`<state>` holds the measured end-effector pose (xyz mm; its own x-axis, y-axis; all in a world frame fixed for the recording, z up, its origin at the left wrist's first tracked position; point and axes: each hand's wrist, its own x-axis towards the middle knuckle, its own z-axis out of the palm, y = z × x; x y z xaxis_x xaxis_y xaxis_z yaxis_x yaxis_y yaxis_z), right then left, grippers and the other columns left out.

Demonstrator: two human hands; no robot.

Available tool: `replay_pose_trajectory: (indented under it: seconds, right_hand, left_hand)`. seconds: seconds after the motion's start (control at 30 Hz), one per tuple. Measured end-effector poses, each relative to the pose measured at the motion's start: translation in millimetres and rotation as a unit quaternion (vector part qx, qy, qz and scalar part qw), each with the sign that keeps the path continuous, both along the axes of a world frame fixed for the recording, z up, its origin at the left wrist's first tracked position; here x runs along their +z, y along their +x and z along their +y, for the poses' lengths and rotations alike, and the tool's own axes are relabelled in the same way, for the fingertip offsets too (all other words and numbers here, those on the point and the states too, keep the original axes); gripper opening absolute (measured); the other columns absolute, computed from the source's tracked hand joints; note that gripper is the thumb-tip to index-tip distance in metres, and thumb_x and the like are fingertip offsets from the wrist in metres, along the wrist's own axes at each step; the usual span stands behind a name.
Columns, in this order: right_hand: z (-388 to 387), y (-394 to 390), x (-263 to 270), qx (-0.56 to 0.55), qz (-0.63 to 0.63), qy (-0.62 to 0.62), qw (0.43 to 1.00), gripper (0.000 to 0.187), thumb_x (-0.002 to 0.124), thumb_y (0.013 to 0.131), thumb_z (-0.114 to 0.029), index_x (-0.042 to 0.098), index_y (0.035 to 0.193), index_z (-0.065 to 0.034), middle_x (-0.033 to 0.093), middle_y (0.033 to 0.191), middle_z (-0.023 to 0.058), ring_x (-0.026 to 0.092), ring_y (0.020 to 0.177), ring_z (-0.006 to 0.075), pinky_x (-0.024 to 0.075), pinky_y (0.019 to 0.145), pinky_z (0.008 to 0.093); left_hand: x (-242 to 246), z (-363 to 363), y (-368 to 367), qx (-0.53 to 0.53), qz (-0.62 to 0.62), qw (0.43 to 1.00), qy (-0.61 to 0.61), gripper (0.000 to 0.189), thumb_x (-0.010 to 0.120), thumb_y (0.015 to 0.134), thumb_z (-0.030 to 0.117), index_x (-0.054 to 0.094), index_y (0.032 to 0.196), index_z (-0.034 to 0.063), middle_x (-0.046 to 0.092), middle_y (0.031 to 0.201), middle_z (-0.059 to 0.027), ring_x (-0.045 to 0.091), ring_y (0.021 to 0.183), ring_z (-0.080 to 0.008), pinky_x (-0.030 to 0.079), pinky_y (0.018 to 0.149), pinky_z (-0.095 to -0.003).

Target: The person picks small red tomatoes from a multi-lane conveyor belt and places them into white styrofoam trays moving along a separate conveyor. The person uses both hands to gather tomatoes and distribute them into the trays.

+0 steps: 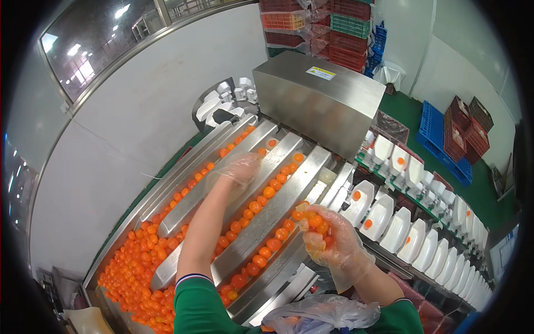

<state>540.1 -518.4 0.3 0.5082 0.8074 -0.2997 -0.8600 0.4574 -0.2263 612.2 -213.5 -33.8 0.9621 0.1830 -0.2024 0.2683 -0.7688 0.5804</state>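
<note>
Small round orange fruits (137, 259) are heaped at the lower left of a steel sorting tray and lie in rows along its sloping channels, between steel dividers (267, 200). My right hand (333, 238), in a clear plastic glove, is cupped around several of the orange fruits at the lower end of the rightmost row. My left hand (244, 167), also gloved, reaches into a channel near the upper end, close to a couple of fruits; its fingers are blurred and what they hold, if anything, is hidden.
A steel machine housing (313, 104) stands beyond the channels. White weighing trays (381, 211), some with one fruit, run along the right. A pale wall (125, 125) borders the left. Stacked crates (350, 25) stand at the back, and a blue pallet (442, 142) with crates lies on the green floor.
</note>
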Motion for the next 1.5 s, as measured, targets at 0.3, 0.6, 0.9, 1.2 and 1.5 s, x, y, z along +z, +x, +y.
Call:
replay_pose_trajectory:
  seconds: [0.3, 0.6, 0.9, 1.2, 1.5]
  right_hand:
    - [40, 4, -17, -0.022, 0.061, -0.02, 0.998, 0.036, 0.057, 0.096, -0.035, 0.057, 0.118, -0.0074, 0.061, 0.107, 0.0147, 0.062, 0.091, 0.0251, 0.056, 0.073, 0.0343]
    - [47, -5, -15, 0.013, 0.118, 0.056, 0.991, 0.029, 0.058, 0.095, -0.03, 0.058, 0.11, -0.0047, 0.059, 0.101, 0.0143, 0.059, 0.082, 0.0214, 0.0538, 0.065, 0.0288]
    - [7, 23, -16, 0.019, 0.043, 0.085, 0.995, 0.027, 0.057, 0.096, -0.029, 0.06, 0.109, -0.0055, 0.056, 0.096, 0.0108, 0.05, 0.067, 0.0142, 0.0426, 0.051, 0.0203]
    - [-9, 5, -14, 0.042, 0.025, 0.064, 0.997, 0.026, 0.059, 0.096, -0.028, 0.061, 0.108, -0.005, 0.058, 0.096, 0.0114, 0.054, 0.07, 0.0146, 0.0466, 0.054, 0.02]
    - [42, -48, -7, 0.031, 0.077, 0.011, 0.996, 0.027, 0.061, 0.094, -0.031, 0.061, 0.109, -0.0079, 0.06, 0.111, 0.0162, 0.061, 0.092, 0.0262, 0.0578, 0.072, 0.032]
  left_hand:
    - [76, -81, -106, -0.071, -0.074, 0.938, -0.331, 0.041, 0.055, 0.099, 0.026, 0.052, 0.134, 0.0064, 0.056, 0.128, -0.005, 0.049, 0.122, -0.0162, 0.035, 0.106, -0.0329]
    - [72, -73, -123, 0.081, -0.082, 0.938, -0.328, 0.035, 0.052, 0.097, 0.012, 0.056, 0.129, 0.0007, 0.053, 0.135, -0.0088, 0.045, 0.129, -0.018, 0.033, 0.111, -0.0326]
    - [34, -62, -150, -0.139, -0.096, 0.976, 0.138, 0.034, 0.057, 0.091, 0.016, 0.06, 0.124, 0.0084, 0.063, 0.112, -0.0159, 0.059, 0.107, -0.0336, 0.046, 0.093, -0.0428]
    - [86, -68, -226, -0.052, -0.004, 0.986, 0.161, 0.034, 0.059, 0.089, 0.022, 0.063, 0.12, 0.0099, 0.064, 0.114, -0.0141, 0.06, 0.105, -0.032, 0.048, 0.092, -0.0412]
    - [101, -124, -203, -0.026, -0.133, 0.99, 0.023, 0.04, 0.056, 0.093, 0.027, 0.058, 0.128, 0.0073, 0.061, 0.123, -0.0183, 0.061, 0.109, -0.0317, 0.046, 0.096, -0.0389]
